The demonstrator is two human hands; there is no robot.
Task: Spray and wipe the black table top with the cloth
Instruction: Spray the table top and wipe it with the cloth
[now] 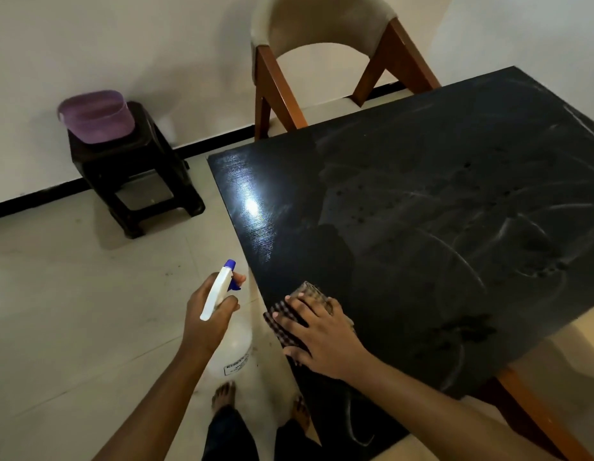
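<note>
Head view shows your right hand (322,334) pressed flat, fingers spread, on the checked cloth (289,319) at the lower centre of the frame; the cloth lies on the black table (422,181) right at its near-left edge, one corner poking out past your fingertips; your left hand (210,314) sits just left of that edge, out over the floor, wrapped around the neck of the spray bottle (230,347) with a finger by the blue trigger, its nozzle aimed up the frame.

You look to be in the wiping step; the table carries pale curved smears and dark droplet spots across its middle and right of frame, so a good part of the surface seems still to need passes.

To do it well, keep your palm flat so the whole cloth bears on the table rather than just the fingertips; push away from the edge toward the upper right in long overlapping strokes instead of short arcs, since arcs appear to be what leaves the streaks; carry each stroke through the spotted patch in the centre; refold the cloth to a dry face if it begins smearing.

Keep the bottle clear of the table edge while you wipe; if you spray again, aim over the centre, not the floor below.
</note>
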